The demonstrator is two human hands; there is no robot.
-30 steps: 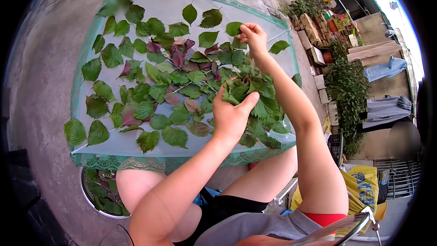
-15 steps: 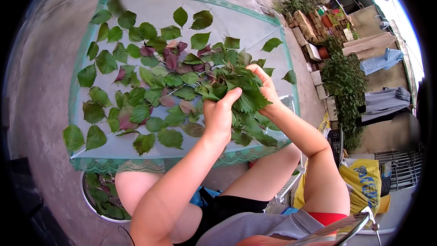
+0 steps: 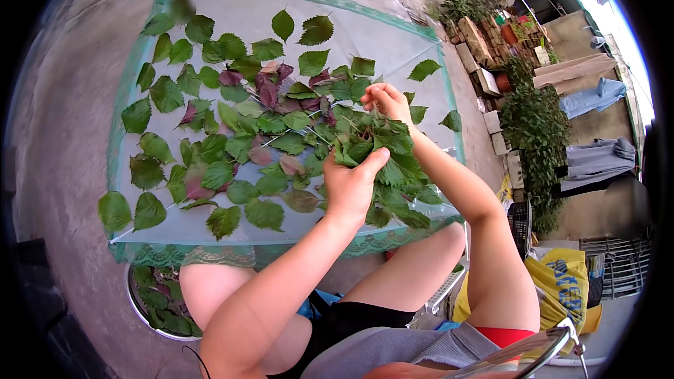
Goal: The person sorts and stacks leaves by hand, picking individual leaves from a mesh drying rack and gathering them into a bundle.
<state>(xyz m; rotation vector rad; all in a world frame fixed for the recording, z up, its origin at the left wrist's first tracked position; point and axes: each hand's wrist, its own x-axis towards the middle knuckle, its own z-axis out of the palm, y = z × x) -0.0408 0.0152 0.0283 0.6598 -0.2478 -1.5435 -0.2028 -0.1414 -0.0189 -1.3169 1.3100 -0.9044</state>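
Observation:
My left hand (image 3: 349,186) is wrapped round a bunch of green perilla leaves (image 3: 382,146), its thumb lying across them and the stems pointing up and left. Just beyond the bunch, my right hand (image 3: 390,103) has its fingers curled into a pinch. Whatever is between those fingertips, if anything, I cannot make out. Loose perilla leaves (image 3: 214,147), green with some purple undersides, are spread over a pale mesh cover (image 3: 232,7) with a green lace border. They lie thickest near my hands.
A round tray (image 3: 133,302) of more leaves stands low at the left, beside my knee. At the right are a yellow bag (image 3: 562,281), a black crate (image 3: 519,228) and a metal rack (image 3: 618,260). Farther off are green bushes (image 3: 530,126), bricks (image 3: 477,42) and hanging clothes (image 3: 597,161).
My right hand has come off the bunch and moved up and left, its fingers now curled. My left hand, still gripping the leaves, has shifted slightly right.

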